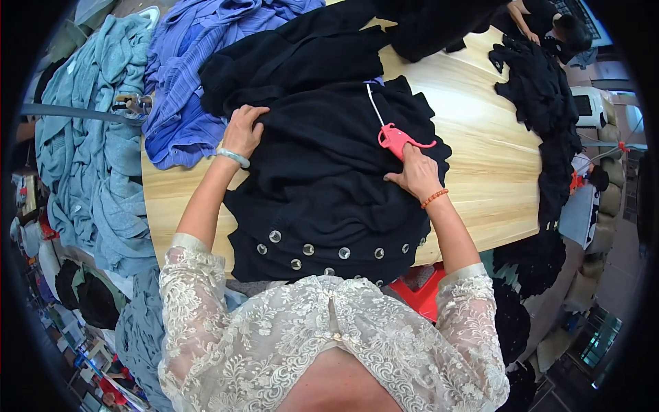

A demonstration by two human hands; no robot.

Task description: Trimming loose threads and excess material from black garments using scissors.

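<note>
A black knit garment lies spread and wrinkled on the wooden table before me. Round shiny silvery pieces dot its near part in rows. My left hand rests on the garment's left edge, thumb and forefinger apart; some of its fingers are hidden. In my right hand is a pink air blow gun, its thin metal nozzle pointing away over the cloth. The thumb stretches out onto the fabric, and the grip is partly hidden by the fingers.
Blue-violet garments lie at the table's left, beside a metal fitting. Grey-blue garments hang further left. More black clothing is piled on the right edge of the wooden table. Another person is at the far right.
</note>
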